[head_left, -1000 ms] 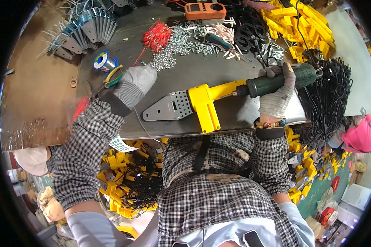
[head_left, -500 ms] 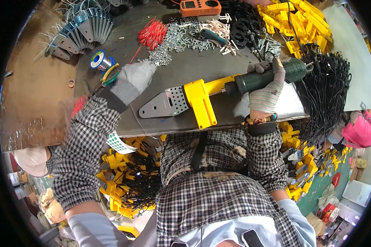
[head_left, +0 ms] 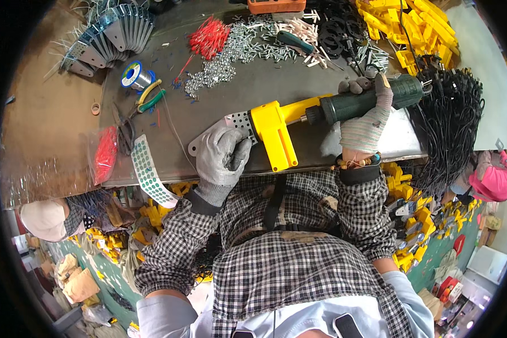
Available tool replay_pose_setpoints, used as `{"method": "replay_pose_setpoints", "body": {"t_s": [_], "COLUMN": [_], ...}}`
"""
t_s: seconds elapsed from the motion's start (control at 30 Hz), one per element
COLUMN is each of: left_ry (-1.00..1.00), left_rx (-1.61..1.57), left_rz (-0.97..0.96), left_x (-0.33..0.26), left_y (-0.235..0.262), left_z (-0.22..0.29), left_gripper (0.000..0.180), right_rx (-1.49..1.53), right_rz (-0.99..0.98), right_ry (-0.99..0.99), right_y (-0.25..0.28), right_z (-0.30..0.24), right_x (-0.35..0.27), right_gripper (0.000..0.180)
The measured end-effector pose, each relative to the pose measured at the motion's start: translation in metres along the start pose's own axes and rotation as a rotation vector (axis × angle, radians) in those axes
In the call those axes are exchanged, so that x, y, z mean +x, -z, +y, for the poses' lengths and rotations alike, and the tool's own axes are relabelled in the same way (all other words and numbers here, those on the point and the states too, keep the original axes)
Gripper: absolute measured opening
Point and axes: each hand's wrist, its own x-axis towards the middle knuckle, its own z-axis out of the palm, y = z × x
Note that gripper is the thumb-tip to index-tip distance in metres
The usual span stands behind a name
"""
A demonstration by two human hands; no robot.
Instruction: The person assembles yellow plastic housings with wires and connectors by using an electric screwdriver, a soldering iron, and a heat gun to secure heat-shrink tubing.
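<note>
My right hand (head_left: pixel 369 127), in a striped knit glove, is wrapped round a dark green power screwdriver (head_left: pixel 343 107) lying level. Its tip points left, toward a yellow plastic housing (head_left: pixel 276 138) with a long handle. A grey perforated metal plate (head_left: pixel 239 119) sticks out of the housing's left side. Over this plate is my grey-gloved left hand (head_left: pixel 224 155), its fingers curled and pressed together. Whatever is between those fingertips, if anything, is hidden. The glove covers much of the plate.
Loose nuts (head_left: pixel 211 76), screws (head_left: pixel 265 42) and red sleeves (head_left: pixel 208 42) lie beyond the hands. Pliers (head_left: pixel 149 98), a solder spool (head_left: pixel 135 76) and a green-dotted sticker sheet (head_left: pixel 149 172) are at left. Black cables (head_left: pixel 448 124) hang at right, below yellow housings (head_left: pixel 411 28).
My left hand has come back from beside the nut pile, moving right and nearer, onto the metal plate. My right hand still grips the power screwdriver in nearly the same place.
</note>
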Motion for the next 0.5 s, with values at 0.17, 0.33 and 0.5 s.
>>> {"method": "replay_pose_setpoints", "body": {"t_s": [0.17,0.33,0.5], "left_ry": [-0.036,-0.031,-0.013], "left_rx": [0.045,0.016,0.019], "left_rz": [0.042,0.069,0.021], "left_x": [-0.0065,-0.0064,-0.0063], "left_y": [-0.0037,-0.0080,-0.0079], "left_z": [-0.0029,-0.0010,-0.0020], "left_gripper": [0.019,0.019,0.021], "right_rx": [-0.006,-0.023,-0.040], "right_rz": [0.007,-0.008,-0.004], "right_ry": [0.007,0.014,0.019], "right_y": [0.0011,-0.0003,0.0011], "right_z": [0.0006,0.0010,0.0033], "right_x": [-0.0007,-0.0030,-0.0043], "right_gripper": [0.024,0.025,0.025]}}
